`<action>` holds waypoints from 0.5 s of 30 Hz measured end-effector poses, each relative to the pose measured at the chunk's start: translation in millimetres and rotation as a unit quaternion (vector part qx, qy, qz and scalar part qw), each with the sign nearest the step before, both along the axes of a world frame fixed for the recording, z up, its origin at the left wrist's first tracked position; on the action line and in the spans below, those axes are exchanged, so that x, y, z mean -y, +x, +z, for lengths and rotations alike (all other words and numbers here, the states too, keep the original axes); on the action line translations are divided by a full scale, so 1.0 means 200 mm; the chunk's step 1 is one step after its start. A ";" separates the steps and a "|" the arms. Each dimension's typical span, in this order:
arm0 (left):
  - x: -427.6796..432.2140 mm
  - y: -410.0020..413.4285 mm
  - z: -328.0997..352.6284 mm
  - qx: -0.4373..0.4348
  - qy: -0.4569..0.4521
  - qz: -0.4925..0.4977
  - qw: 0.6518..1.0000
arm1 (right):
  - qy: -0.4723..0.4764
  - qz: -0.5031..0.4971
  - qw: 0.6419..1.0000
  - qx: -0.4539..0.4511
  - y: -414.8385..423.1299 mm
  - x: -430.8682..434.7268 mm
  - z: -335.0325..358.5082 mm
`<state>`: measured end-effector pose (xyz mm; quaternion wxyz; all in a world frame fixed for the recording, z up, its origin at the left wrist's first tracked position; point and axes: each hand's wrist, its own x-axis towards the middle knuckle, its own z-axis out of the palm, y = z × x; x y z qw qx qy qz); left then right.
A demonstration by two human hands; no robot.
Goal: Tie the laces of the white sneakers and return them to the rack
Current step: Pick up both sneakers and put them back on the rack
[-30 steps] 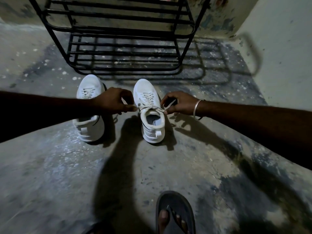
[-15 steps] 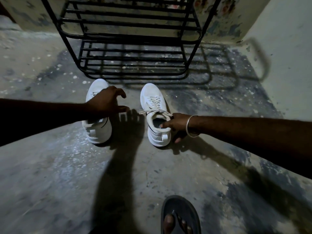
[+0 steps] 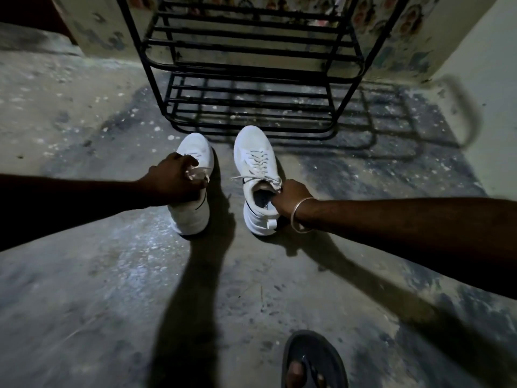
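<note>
Two white sneakers stand side by side on the concrete floor, toes toward the rack. My left hand [image 3: 174, 182] grips the left sneaker [image 3: 193, 219] at its tongue and collar, covering its laces. My right hand [image 3: 291, 200] holds the right sneaker [image 3: 253, 155] by the right side of its collar, fingers hooked inside the opening. The right sneaker's laces [image 3: 258, 175] lie tied in a bow across its top. The black metal shoe rack [image 3: 251, 77] stands just beyond both toes, and its visible shelves hold nothing.
A patterned wall rises behind the rack and a pale wall [image 3: 492, 79] closes in at the right. My foot in a dark sandal [image 3: 313, 362] shows at the bottom edge. Arm shadows fall across the mottled floor [image 3: 98, 289].
Both hands let go of the right sneaker's lace ends. My left hand crossed to the left sneaker and closed on it; my right hand dropped onto the right sneaker's collar.
</note>
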<state>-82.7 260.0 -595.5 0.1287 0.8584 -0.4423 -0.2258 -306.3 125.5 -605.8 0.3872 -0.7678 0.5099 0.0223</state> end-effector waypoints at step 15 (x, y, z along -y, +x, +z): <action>-0.10 0.02 -0.07 -0.028 -0.009 -0.016 0.999 | 0.001 0.030 1.000 -0.008 0.28 -0.08 -0.05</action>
